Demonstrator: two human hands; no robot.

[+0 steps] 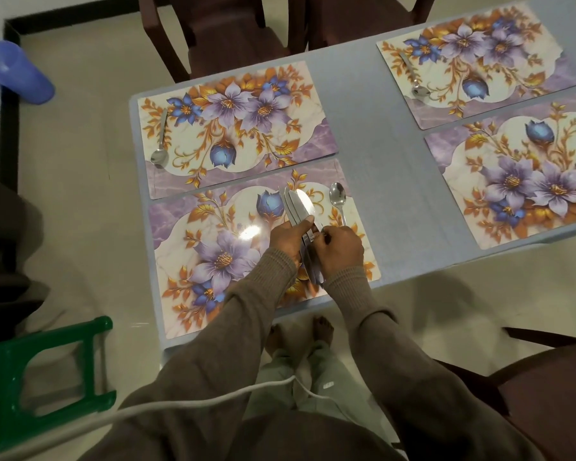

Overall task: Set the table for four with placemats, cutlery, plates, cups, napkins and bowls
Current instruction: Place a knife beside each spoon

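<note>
Several floral placemats lie on the grey table point(363, 134). Over the near left placemat point(213, 247), my left hand point(288, 239) grips a bundle of table knives point(298, 207), blades pointing away from me. My right hand point(341, 249) pinches one knife of the bundle near its handle. A spoon point(338, 199) lies on this mat just right of the knives. Another spoon point(160, 151) rests on the far left placemat point(233, 124), and a third spoon point(418, 86) on the far right placemat point(476, 58). The near right placemat point(519, 181) shows no cutlery in the visible part.
Two dark chairs point(226, 31) stand at the table's far side and another chair point(539, 387) at my right. A green plastic stool point(44, 367) sits on the floor at left, a blue cup point(17, 73) at far left. A white cable point(180, 400) crosses my lap.
</note>
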